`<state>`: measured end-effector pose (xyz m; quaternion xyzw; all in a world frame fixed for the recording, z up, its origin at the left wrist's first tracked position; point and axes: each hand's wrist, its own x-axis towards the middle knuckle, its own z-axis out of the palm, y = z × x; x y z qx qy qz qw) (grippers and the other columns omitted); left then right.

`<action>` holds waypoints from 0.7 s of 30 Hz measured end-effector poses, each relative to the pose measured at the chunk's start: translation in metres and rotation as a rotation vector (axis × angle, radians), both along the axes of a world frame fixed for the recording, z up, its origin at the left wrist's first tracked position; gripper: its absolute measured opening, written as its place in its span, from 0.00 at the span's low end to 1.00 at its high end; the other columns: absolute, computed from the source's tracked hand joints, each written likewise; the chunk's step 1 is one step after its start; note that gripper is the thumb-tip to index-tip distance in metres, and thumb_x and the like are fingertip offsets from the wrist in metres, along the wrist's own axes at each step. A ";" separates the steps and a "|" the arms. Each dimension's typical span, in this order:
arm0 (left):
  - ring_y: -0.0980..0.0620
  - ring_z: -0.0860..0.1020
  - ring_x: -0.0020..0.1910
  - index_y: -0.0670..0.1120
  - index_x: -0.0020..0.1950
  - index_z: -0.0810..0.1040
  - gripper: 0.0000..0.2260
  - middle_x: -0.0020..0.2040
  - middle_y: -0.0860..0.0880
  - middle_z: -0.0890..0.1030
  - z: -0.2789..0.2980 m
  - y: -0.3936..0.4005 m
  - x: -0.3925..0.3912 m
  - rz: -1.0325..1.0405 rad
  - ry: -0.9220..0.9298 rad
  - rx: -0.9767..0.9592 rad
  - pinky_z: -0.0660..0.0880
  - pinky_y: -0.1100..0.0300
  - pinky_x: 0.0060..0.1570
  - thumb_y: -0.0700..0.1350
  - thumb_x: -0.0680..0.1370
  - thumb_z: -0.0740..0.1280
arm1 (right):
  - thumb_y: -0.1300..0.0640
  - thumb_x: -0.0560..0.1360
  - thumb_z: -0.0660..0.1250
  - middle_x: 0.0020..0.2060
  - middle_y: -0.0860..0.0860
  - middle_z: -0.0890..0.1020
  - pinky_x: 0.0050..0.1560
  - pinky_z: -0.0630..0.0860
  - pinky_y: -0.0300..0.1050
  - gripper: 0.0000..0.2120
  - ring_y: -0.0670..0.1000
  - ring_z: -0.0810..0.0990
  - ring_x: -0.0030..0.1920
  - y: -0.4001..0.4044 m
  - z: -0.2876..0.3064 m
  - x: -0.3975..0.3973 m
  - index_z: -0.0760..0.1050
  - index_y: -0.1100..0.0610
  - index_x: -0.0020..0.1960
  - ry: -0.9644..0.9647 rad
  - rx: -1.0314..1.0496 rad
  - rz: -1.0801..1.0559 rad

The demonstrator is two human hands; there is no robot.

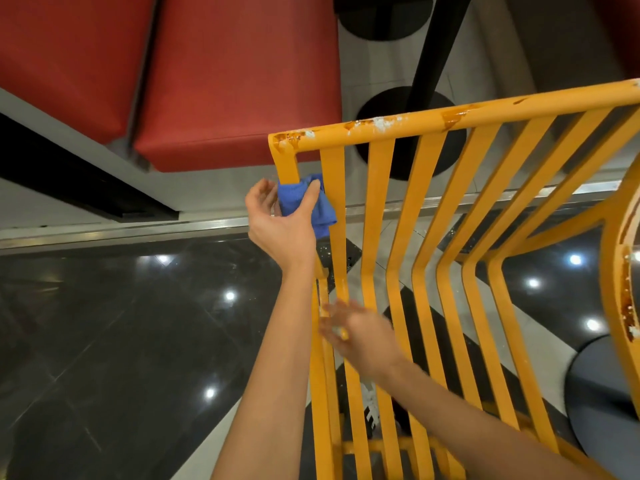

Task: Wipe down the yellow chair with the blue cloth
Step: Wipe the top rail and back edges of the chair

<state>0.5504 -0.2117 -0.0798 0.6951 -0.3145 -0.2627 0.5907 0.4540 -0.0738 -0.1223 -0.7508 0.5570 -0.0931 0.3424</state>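
The yellow chair (429,216) of bent metal slats fills the right half of the view. Its top rail carries brown smears and white crumbs. My left hand (282,221) grips the blue cloth (308,206) and presses it around the chair's leftmost upright, just below the top-left corner. My right hand (360,332), blurred, lies lower on the slats with fingers around the left edge of the seat frame.
Red upholstered bench seats (214,81) sit beyond the chair. A black table post and round base (412,133) stand behind the top rail. Glossy dark floor tiles (121,341) spread at left. A grey round surface (606,393) is at lower right.
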 end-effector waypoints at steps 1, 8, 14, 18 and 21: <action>0.53 0.80 0.53 0.40 0.56 0.79 0.28 0.55 0.45 0.80 0.000 0.000 0.001 0.018 -0.020 0.043 0.79 0.65 0.50 0.48 0.61 0.83 | 0.49 0.79 0.66 0.59 0.46 0.81 0.55 0.78 0.42 0.10 0.47 0.80 0.58 -0.015 0.016 -0.013 0.81 0.49 0.57 -0.045 -0.058 -0.150; 0.51 0.81 0.51 0.40 0.56 0.81 0.19 0.51 0.46 0.82 -0.013 0.014 -0.001 -0.136 -0.010 0.008 0.80 0.52 0.51 0.49 0.71 0.77 | 0.47 0.76 0.68 0.53 0.52 0.80 0.56 0.64 0.40 0.15 0.53 0.75 0.56 -0.141 0.134 -0.052 0.78 0.56 0.58 -0.114 -0.842 -0.390; 0.48 0.78 0.57 0.40 0.68 0.69 0.22 0.58 0.45 0.78 -0.024 0.016 -0.007 -0.258 -0.144 0.044 0.77 0.49 0.56 0.51 0.80 0.67 | 0.43 0.80 0.58 0.63 0.49 0.79 0.75 0.48 0.53 0.21 0.52 0.67 0.72 -0.181 0.135 -0.044 0.76 0.52 0.66 0.142 -0.750 -0.065; 0.53 0.76 0.55 0.40 0.68 0.68 0.19 0.57 0.47 0.76 -0.021 0.012 -0.012 -0.235 -0.170 0.026 0.75 0.62 0.54 0.47 0.81 0.65 | 0.48 0.78 0.63 0.55 0.47 0.83 0.76 0.48 0.56 0.13 0.51 0.72 0.68 -0.186 0.125 -0.042 0.81 0.50 0.58 0.151 -0.792 -0.053; 0.50 0.75 0.59 0.40 0.70 0.66 0.21 0.61 0.45 0.75 -0.014 0.003 -0.014 -0.224 -0.189 0.006 0.74 0.59 0.58 0.46 0.81 0.65 | 0.51 0.77 0.66 0.49 0.48 0.84 0.75 0.48 0.51 0.11 0.51 0.75 0.63 -0.189 0.122 -0.041 0.82 0.52 0.55 0.067 -0.758 -0.092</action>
